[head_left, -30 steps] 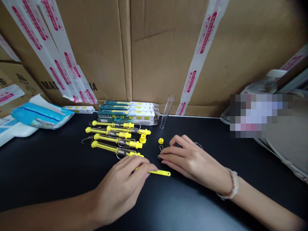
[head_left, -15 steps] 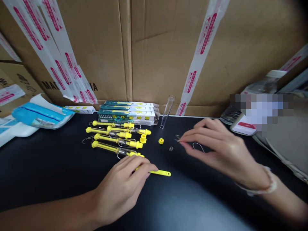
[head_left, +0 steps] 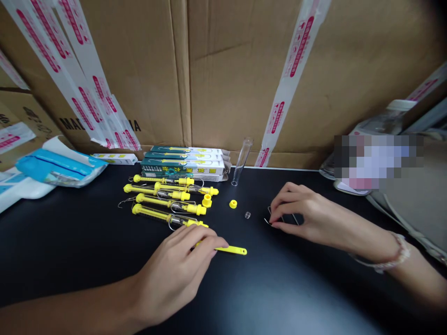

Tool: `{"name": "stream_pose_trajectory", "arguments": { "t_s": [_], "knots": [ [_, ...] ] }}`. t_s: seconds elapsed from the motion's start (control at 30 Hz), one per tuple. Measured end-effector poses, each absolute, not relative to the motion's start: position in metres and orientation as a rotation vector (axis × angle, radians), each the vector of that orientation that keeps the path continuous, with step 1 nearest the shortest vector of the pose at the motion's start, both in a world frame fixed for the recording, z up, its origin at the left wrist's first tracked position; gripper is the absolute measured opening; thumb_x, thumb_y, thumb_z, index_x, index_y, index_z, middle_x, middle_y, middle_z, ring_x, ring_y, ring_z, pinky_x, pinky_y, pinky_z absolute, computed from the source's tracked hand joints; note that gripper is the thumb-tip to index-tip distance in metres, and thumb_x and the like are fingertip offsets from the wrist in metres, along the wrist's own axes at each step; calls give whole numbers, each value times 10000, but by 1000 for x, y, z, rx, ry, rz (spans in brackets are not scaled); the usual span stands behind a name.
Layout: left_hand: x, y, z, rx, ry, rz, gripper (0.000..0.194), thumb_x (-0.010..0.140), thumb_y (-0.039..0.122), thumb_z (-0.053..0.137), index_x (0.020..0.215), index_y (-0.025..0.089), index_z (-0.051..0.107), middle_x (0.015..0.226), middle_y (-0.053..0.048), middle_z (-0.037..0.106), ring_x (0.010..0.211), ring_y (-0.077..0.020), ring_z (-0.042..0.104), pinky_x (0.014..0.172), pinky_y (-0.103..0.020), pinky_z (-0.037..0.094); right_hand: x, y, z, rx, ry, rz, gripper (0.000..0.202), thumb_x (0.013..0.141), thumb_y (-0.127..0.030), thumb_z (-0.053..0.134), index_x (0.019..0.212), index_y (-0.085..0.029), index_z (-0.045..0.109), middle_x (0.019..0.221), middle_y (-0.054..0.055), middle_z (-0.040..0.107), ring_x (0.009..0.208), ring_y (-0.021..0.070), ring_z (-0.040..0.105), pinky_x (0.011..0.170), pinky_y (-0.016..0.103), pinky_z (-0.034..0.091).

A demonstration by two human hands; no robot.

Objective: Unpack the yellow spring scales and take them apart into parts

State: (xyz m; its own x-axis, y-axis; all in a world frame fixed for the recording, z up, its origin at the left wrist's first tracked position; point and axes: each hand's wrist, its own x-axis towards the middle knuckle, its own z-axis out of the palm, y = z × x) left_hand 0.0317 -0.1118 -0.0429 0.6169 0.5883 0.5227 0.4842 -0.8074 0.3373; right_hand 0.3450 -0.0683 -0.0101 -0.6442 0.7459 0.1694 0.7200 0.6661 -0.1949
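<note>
Seven o'clock from the small yellow ring [head_left: 233, 204], the left hand [head_left: 183, 267] is grasping a yellow strip [head_left: 234, 250], whose free end is pointing out at six. At three o'clock, the right hand [head_left: 303, 211] is pinching a bent wire [head_left: 267, 222] between thumb and fingers. A tiny coil [head_left: 247, 215] is lying at four, a clear tube [head_left: 241, 163] is standing near twelve, and yellow spring scales [head_left: 167, 204] are lying around nine.
</note>
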Motion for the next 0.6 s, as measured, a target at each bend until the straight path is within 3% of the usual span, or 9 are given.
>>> {"name": "stream_pose_trajectory", "arguments": {
  "t_s": [0.07, 0.2, 0.6],
  "knots": [
    [32, -112, -43, 2680, 894, 958, 246, 974, 53, 498, 1106, 196, 649, 1008, -21, 693, 924, -171, 652, 876, -305, 511, 345, -69, -7, -1188, -2618, 197, 39, 863, -239, 725, 880, -251, 759, 938, 37, 734, 925, 234, 643, 830, 397, 525],
    [32, -112, -43, 2693, 906, 957, 245, 979, 55, 492, 1097, 202, 649, 1007, -19, 692, 912, -177, 642, 871, -322, 500, 347, -67, -7, -1255, -2567, 211, 200, 835, -277, 770, 1026, -231, 734, 1001, 51, 751, 947, 244, 676, 840, 397, 542],
    [30, -113, -44, 2688, 904, 948, 255, 983, 56, 491, 1133, 192, 646, 1030, -29, 688, 940, -177, 649, 896, -317, 517, 344, -66, -15, -1325, -2536, 272, 250, 846, -287, 749, 1089, -231, 734, 1036, 50, 775, 943, 259, 727, 857, 419, 565]
  ]
}}
